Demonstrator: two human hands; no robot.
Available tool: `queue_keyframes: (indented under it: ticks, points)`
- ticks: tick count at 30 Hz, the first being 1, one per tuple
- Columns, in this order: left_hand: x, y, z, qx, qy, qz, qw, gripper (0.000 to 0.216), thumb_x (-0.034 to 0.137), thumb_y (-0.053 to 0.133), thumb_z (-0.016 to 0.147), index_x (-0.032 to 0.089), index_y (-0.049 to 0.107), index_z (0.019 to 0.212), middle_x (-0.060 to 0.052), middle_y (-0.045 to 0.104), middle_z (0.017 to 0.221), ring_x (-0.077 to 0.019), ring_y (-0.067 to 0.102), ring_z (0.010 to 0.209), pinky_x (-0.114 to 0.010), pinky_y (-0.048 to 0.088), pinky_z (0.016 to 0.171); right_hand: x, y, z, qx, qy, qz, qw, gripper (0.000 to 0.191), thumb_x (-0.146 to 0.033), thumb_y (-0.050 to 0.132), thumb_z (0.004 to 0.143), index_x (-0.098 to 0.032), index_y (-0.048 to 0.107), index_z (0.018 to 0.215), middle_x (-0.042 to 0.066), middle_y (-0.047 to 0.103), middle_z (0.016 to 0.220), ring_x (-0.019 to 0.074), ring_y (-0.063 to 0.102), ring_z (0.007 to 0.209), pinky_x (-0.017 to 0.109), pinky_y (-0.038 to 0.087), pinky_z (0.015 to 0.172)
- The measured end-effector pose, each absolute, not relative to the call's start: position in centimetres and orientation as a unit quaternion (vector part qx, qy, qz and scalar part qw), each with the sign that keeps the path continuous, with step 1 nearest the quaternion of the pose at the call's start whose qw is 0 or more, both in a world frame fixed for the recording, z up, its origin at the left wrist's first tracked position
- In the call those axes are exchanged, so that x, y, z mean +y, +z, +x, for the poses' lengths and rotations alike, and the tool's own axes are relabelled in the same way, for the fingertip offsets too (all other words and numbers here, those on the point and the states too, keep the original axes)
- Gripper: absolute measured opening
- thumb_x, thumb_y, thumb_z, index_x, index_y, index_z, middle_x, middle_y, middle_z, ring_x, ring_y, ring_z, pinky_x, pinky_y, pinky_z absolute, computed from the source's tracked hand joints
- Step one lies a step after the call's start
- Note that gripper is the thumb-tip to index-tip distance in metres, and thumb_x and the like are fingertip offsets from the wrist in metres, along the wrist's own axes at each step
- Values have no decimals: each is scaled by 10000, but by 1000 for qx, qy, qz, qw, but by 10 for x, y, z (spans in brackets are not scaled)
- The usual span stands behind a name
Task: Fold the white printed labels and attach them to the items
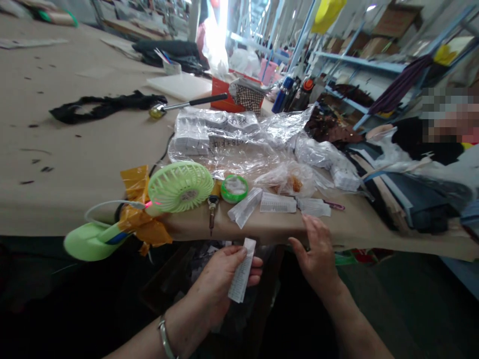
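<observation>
My left hand (pixel 220 279) is closed round a small stack of white printed labels (pixel 242 271), held below the table's front edge. My right hand (pixel 318 254) rests open at the table edge, fingers flat and spread, just under more white label stacks (pixel 277 203) lying on the brown table (pixel 75 164). A silver bangle circles my left wrist.
A green handheld fan (pixel 179 187) taped with yellow tape stands at the edge. Beside it lie a green round tin (pixel 234 188), a key (pixel 212 207), clear plastic bags (pixel 224 139) of labels, a hammer (pixel 187 104) and black fabric (pixel 101 105). A person sits at right.
</observation>
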State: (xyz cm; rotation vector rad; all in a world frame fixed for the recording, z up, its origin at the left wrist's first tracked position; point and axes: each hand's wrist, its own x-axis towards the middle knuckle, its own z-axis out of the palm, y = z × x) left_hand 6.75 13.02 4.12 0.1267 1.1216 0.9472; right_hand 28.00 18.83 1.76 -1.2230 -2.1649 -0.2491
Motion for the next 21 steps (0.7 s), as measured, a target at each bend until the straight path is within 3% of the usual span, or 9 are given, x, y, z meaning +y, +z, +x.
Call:
queue_keyframes:
  ticks: [2,5,11,15,18,21]
  points:
    - [129,39,67,516,429,66,738,59,154,537,871,106,571,870,-98,699,718,-147,666,576,-256,554,579,201,12,301,-795,-155,-525,262,597,-470,526,876,-119,421,1348,214,521,1295,371,440,1220,588,385,960]
    - [127,35,67,519,426,73,738,70,160,539,870,101,572,888,-98,699,724,-150,669,577,-249,554,561,211,6,321,-804,-171,-530,211,458,-412,509,899,-145,512,1272,173,569,1266,351,478,1183,563,386,949]
    - [125,32,67,520,428,78,735,76,160,529,871,98,569,889,-101,696,740,-150,669,585,-256,556,564,203,13,324,-816,-74,-458,346,135,-231,550,888,-204,660,962,84,688,986,238,627,979,442,486,885]
    - [123,31,69,508,436,79,739,90,162,515,869,101,579,857,-94,689,724,-134,642,541,-255,536,549,175,19,284,-807,46,-397,435,165,-127,576,851,-225,645,964,70,677,1023,228,633,1008,444,504,894]
    - [122,29,69,474,471,69,741,90,178,586,814,94,617,820,-69,670,682,-120,612,523,-223,488,512,150,18,240,-856,129,-286,412,218,-99,573,832,-229,625,998,74,670,1056,250,598,1086,478,497,908]
    - [120,26,67,433,531,62,726,125,185,713,670,96,638,717,-25,629,615,-92,568,515,-177,407,478,134,14,206,-892,105,-235,372,192,-91,546,840,-216,644,947,72,693,992,235,617,1047,460,493,910]
